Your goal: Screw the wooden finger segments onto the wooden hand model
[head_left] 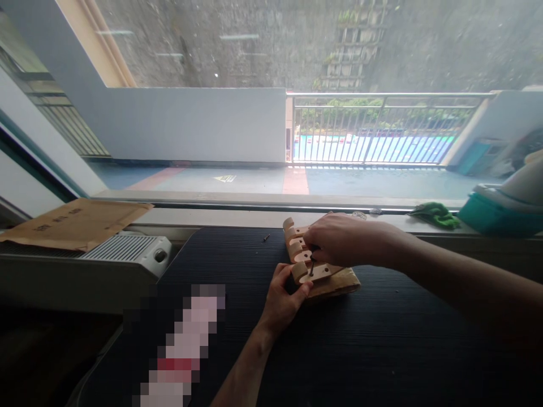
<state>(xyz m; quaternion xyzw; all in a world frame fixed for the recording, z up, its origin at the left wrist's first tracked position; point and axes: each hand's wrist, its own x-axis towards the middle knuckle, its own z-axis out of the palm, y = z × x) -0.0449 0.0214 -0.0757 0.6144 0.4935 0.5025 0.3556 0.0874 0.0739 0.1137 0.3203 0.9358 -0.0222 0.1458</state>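
Note:
A pale wooden assembly (pixel 302 261) of several rounded finger-like pieces lies on the dark ribbed table (pixel 382 350), near the window sill. My left hand (pixel 283 297) grips its near left end, with the thumb laid on the nearest wooden piece. My right hand (pixel 339 240) reaches over from the right, fingers pinched on a small dark tool (pixel 311 265) that stands upright in that same piece. What kind of tool it is I cannot make out. A small dark screw (pixel 266 237) lies loose on the table to the left of the assembly.
A white ribbed appliance (pixel 127 251) with a brown envelope (pixel 72 223) on it stands at the left. A green cloth (pixel 436 215) and a teal and white object (pixel 504 209) rest on the sill at the right. A blurred patch (pixel 182 345) covers the near table.

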